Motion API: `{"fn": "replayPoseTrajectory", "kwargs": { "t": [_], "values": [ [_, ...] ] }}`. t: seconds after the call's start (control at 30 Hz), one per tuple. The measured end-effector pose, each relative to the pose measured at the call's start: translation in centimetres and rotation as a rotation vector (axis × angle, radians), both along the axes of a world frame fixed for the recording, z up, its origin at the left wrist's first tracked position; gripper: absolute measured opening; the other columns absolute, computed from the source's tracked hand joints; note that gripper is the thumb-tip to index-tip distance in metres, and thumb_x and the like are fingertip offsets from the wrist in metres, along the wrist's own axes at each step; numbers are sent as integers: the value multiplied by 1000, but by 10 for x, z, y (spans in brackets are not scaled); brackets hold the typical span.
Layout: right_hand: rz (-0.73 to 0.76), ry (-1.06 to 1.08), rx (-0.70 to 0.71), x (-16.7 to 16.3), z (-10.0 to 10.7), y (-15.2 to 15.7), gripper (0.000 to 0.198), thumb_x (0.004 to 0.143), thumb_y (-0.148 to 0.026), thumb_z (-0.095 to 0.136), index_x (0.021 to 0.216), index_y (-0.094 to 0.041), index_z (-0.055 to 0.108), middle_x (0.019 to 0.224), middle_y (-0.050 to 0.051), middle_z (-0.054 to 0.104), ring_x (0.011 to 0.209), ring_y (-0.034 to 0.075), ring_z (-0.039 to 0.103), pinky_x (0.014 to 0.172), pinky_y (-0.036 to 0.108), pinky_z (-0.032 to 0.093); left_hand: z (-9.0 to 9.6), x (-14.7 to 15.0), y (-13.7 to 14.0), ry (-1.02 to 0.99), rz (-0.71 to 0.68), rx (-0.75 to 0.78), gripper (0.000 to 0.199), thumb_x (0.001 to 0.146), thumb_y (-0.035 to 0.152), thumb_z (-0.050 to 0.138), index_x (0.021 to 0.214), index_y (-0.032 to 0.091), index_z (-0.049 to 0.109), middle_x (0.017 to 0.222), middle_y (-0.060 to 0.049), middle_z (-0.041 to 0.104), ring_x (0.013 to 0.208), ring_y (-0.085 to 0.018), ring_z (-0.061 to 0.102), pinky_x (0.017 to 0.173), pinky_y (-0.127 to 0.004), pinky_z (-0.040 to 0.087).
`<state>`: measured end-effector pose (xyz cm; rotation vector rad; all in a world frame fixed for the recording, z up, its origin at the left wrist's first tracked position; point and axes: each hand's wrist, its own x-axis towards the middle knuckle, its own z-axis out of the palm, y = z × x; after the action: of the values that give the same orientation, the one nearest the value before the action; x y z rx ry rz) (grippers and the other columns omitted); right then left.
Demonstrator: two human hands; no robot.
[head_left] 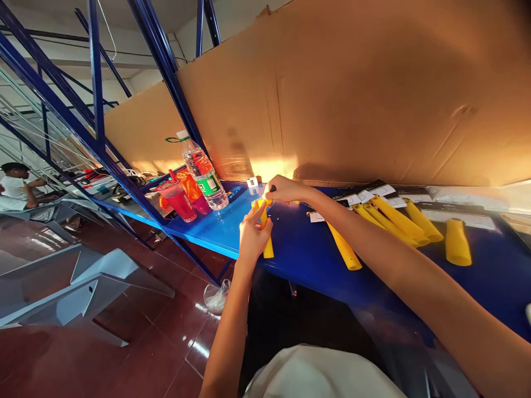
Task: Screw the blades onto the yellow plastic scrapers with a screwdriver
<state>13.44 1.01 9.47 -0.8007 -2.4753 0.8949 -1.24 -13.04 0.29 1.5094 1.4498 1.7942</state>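
My left hand (254, 231) is closed around a yellow handle (269, 249), whose wider lower end sticks out below the fingers over the blue table (232, 232). At the handle's upper end my right hand (286, 189) is closed in a pinch. A small dark piece (272, 188) shows at its fingertips; its kind is too small to tell. Just behind the hands a small white object (252, 182) sits on the table. One more yellow handle (343, 246) lies under my right forearm, its upper part hidden by the arm.
Several yellow handles (398, 218) with dark and white flat parts lie at the right, near another yellow handle (458, 243). To the left stand a water bottle (207, 177) and a red cup (179, 200). Cardboard (352, 99) walls the back. A person (20, 188) sits far left.
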Motion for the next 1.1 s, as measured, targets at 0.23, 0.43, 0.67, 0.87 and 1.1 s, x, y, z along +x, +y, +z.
{"fn": "replayPoseTrajectory", "kwargs": {
  "t": [0.23, 0.43, 0.67, 0.87, 1.1],
  "values": [
    [-16, -9, 27, -1, 4, -9, 21, 89, -25, 64, 73, -14, 73, 46, -1, 50, 42, 12, 44, 45, 27, 31, -8, -5, 8, -6, -77, -121, 57, 81, 15, 84, 137, 26, 81, 122, -8, 84, 99, -25, 79, 83, -33, 63],
    [-23, 20, 7, -1, 5, -7, 39, 105, -45, 59, 86, -15, 76, 46, -3, 47, 42, 13, 45, 46, 26, 35, -7, -13, 16, -332, -223, -110, 65, 76, 24, 89, 139, 22, 74, 126, -11, 83, 95, -24, 80, 77, -32, 60],
    [-107, -16, 5, 3, 0, 3, 41, 113, -52, 55, 100, -16, 68, 73, 5, 70, 45, 11, 49, 47, 28, 39, 9, -28, 2, -663, -289, 63, 66, 76, 22, 89, 140, 25, 70, 111, -5, 78, 85, -14, 73, 68, -21, 51],
    [45, -414, -9, 5, -13, 13, 47, 99, -60, 76, 108, -14, 76, 81, 6, 71, 59, 13, 55, 55, 27, 43, 18, -30, -12, -909, -432, 199, 60, 77, 9, 84, 131, 32, 72, 135, -5, 68, 80, -8, 60, 58, -15, 41],
    [111, -498, -45, 0, -26, 14, 39, 80, -41, 95, 106, -14, 82, 88, 5, 74, 63, 13, 59, 58, 26, 44, 18, -31, -17, -932, -433, 151, 47, 73, 10, 83, 114, 30, 71, 130, -5, 66, 77, -9, 53, 54, -18, 36]
  ]
}}
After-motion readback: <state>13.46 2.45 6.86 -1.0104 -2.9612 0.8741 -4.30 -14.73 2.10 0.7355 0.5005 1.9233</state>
